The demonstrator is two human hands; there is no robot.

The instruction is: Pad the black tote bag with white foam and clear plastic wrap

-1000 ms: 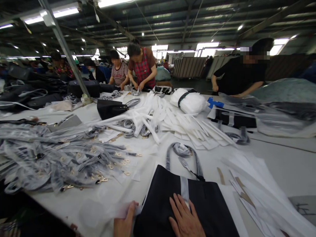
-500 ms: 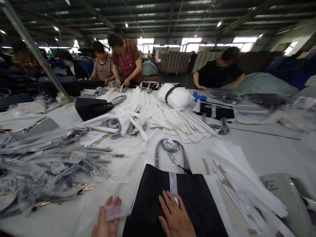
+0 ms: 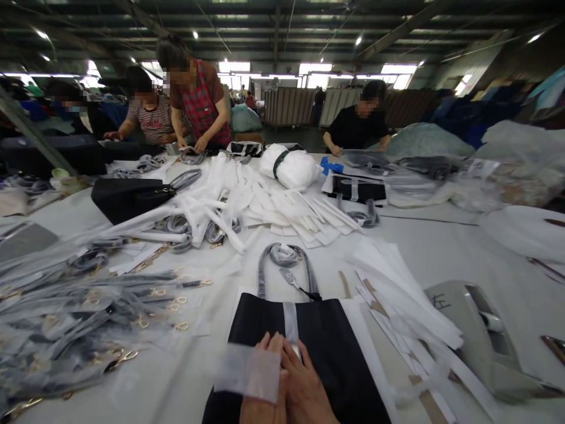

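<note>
A black tote bag [image 3: 326,335] lies flat in front of me, handles pointing away, with a pale strip [image 3: 291,324] down its upper middle. My right hand [image 3: 309,386] rests on it, fingers spread over the strip's lower end. Beside it, touching, is my left hand [image 3: 267,391], its fingers stretched forward over the bag. A translucent piece of film [image 3: 247,371] lies across that hand and hides part of it; I cannot tell how it is attached. Between the grey wrapped handles [image 3: 314,271] are a coiled strap [image 3: 283,255] and a tag [image 3: 289,277].
Wrapped straps with gold clasps [image 3: 88,324] spread over the left. White packing strips [image 3: 282,212] and a white bundle [image 3: 289,166] lie ahead. To the right are paper strips [image 3: 397,294] and a grey tape dispenser [image 3: 468,330]. Several people work across the table.
My left hand has moved right, from beside the bag onto it against my right hand, and turned from palm up. The film has come with it. The view has shifted right.
</note>
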